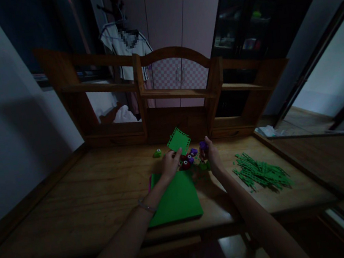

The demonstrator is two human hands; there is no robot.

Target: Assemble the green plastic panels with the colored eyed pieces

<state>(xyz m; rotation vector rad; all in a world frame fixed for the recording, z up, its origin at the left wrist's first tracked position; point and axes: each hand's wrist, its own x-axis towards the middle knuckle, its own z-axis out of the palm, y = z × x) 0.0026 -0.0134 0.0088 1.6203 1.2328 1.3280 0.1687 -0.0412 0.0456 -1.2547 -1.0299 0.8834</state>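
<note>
My left hand (170,163) holds up a small green square card (178,141) with notched edges, tilted on its corner above the desk. My right hand (211,154) pinches a small purple toy piece (203,145). Between the two hands lie several small googly-eyed toy pieces, among them a red one (186,164) and a purple one (193,152). A lone green eyed piece (158,152) sits left of my left hand. A large green sheet (177,198) lies flat on the wooden desk (82,197) under my left forearm.
A heap of thin green strips (261,172) lies at the right of the desk. A wooden shelf unit (173,92) stands along the back edge. Behind it are a pink wardrobe (175,13), hanging clothes (125,46) and a dark cabinet (250,24). The room is dim.
</note>
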